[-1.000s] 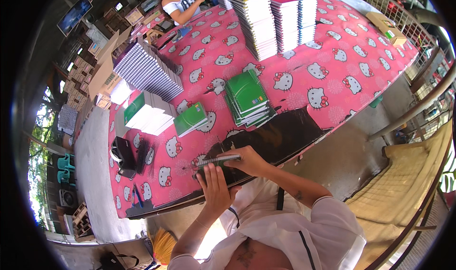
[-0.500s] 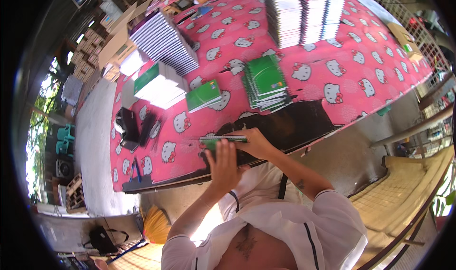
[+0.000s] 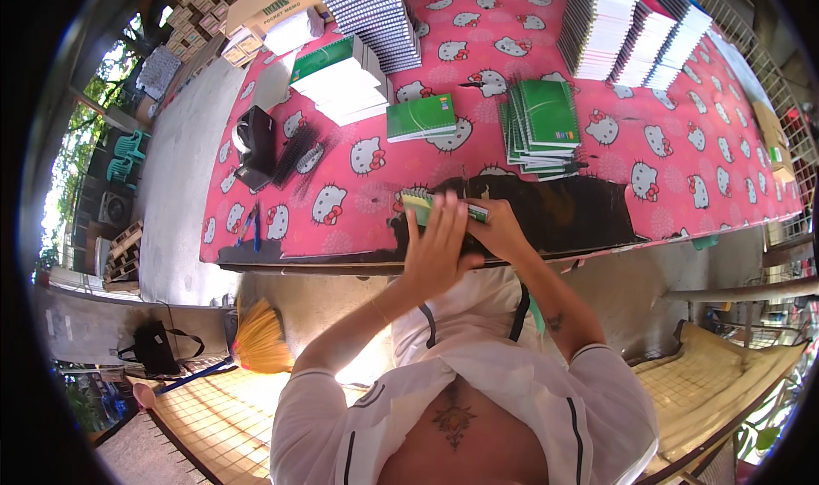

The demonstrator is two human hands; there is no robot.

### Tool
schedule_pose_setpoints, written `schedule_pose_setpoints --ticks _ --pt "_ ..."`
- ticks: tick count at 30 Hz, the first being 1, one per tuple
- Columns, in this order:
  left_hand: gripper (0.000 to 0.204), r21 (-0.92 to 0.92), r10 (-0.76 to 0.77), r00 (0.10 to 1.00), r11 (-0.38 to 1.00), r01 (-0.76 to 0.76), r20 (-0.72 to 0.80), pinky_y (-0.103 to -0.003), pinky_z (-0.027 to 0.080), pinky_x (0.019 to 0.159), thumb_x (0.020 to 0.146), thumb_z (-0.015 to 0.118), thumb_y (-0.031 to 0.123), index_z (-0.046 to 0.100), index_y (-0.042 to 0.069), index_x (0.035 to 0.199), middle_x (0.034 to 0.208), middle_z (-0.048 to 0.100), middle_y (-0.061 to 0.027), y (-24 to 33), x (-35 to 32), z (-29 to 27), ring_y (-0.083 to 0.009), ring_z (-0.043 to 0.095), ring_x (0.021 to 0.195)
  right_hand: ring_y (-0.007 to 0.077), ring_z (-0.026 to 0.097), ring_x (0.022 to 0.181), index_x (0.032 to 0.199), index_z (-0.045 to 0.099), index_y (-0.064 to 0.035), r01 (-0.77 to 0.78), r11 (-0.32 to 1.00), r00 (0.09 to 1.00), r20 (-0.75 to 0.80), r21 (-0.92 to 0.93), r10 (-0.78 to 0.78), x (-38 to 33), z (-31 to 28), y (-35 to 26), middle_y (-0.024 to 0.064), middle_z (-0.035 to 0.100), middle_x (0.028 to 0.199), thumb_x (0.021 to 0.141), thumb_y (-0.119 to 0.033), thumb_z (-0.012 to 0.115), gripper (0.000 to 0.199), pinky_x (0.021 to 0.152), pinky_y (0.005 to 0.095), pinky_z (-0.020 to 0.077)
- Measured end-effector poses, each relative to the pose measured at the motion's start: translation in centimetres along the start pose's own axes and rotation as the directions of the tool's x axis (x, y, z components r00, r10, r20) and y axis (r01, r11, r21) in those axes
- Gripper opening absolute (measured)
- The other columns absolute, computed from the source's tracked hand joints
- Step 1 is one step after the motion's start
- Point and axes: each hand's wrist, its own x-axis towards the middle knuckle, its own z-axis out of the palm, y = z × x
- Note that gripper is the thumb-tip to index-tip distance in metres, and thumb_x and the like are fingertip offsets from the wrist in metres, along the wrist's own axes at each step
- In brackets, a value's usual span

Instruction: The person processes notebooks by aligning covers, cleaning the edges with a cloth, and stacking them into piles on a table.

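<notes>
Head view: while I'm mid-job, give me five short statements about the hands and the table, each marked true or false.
1. The left hand and right hand are both at one notebook. True.
2. The straw broom lies on the table. False: it is off the table, to the person's left.
3. The pile of green spiral notebooks lies farther from the person than the hands. True.
4. The table cover is plain blue. False: it is pink with printed cat faces.
5. The teal chairs stand left of the table. True.
</notes>
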Motion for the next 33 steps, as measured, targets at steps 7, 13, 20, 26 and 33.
schedule_pose_setpoints --ticks 7,13,20,26,33 --pt "0.086 0.004 -0.011 0.999 1.0 0.011 0.03 -0.07 0.0 0.112 0.098 0.036 0.06 0.027 -0.006 0.152 0.16 0.023 -0.0261 -0.8 2.5 -1.9 -0.042 0.016 0.151 0.0293 0.071 0.075 0.108 0.07 0.0002 -0.037 0.999 0.998 0.043 0.024 0.036 0.6 0.1 0.6 0.019 0.071 0.084 0.082 -0.008 0.068 0.028 0.067 0.0329 0.0525" --pt "0.086 -0.01 -0.075 0.996 0.997 0.074 -0.058 -0.068 -0.001 0.113 0.098 0.033 0.063 0.03 -0.003 0.152 0.16 0.025 -0.0244 -0.8 4.3 -2.9 -0.0402 0.019 0.15 0.0358 0.068 0.075 0.103 0.07 0.0015 0.048 0.999 0.999 0.012 -0.018 -0.048 0.6 0.5 1.3 0.0194 0.07 0.085 0.078 -0.007 0.067 0.026 0.069 0.0389 0.0525" --pt "0.048 -0.114 -0.012 0.985 0.993 -0.008 -0.175 -0.062 0.01 0.117 0.095 0.058 0.04 0.059 0.007 0.131 0.137 0.055 -0.0139 -0.9 3.0 -3.8 -0.0285 0.05 0.131 0.0347 0.068 0.075 0.096 0.071 0.0019 0.039 0.992 0.999 0.024 -0.119 -0.036 0.5 0.1 0.3 0.0182 0.07 0.082 0.079 -0.011 0.071 0.021 0.071 0.0395 0.0514" --pt "0.019 -0.245 0.016 0.977 0.967 -0.069 -0.213 -0.056 0.022 0.116 0.088 0.071 0.023 0.07 0.012 0.103 0.096 0.07 -0.0011 -2.5 5.1 -5.0 -0.0206 0.068 0.094 0.0277 0.069 0.081 0.098 0.071 0.003 0.193 0.961 0.981 0.02 -0.196 -0.193 0.2 -1.8 -2.2 0.0157 0.071 0.09 0.083 -0.016 0.075 0.025 0.077 0.0367 0.0532" --pt "0.021 -0.3 0.034 0.969 0.948 -0.109 -0.245 -0.044 0.043 0.095 0.084 0.075 0.021 0.07 0.011 0.102 0.095 0.068 -0.0032 -2.4 4.6 -4.7 -0.0238 0.065 0.087 0.0109 0.066 0.081 0.101 0.073 0.0012 -0.072 0.996 0.982 0.176 0.049 0.063 0.0 -6.0 -3.1 0.008 0.07 0.089 0.091 -0.008 0.068 0.015 0.074 0.0265 0.0525"
